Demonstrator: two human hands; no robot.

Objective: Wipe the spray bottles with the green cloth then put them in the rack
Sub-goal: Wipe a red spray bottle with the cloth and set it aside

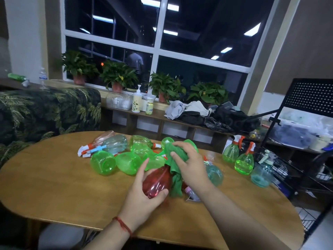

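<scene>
My left hand (pixel 144 195) grips a red spray bottle (pixel 157 180) by its round body, held tilted just above the wooden table (pixel 54 186). My right hand (pixel 189 163) holds the green cloth (pixel 175 170) bunched around the bottle's neck and top, which the cloth hides. Behind my hands several green spray bottles (pixel 103 164) and a clear bluish one (pixel 116 143) lie on their sides in a pile. Two green bottles (pixel 244 161) and a blue one (pixel 262 175) stand upright at the table's right end beside the black rack (pixel 288 141).
A teal bottle (pixel 214 175) lies just right of my right hand. A leaf-print sofa (pixel 45 112) is at the left. A low shelf (pixel 162 116) under the window carries potted plants, a pump bottle and clothes. The rack's shelves hold boxes and bags.
</scene>
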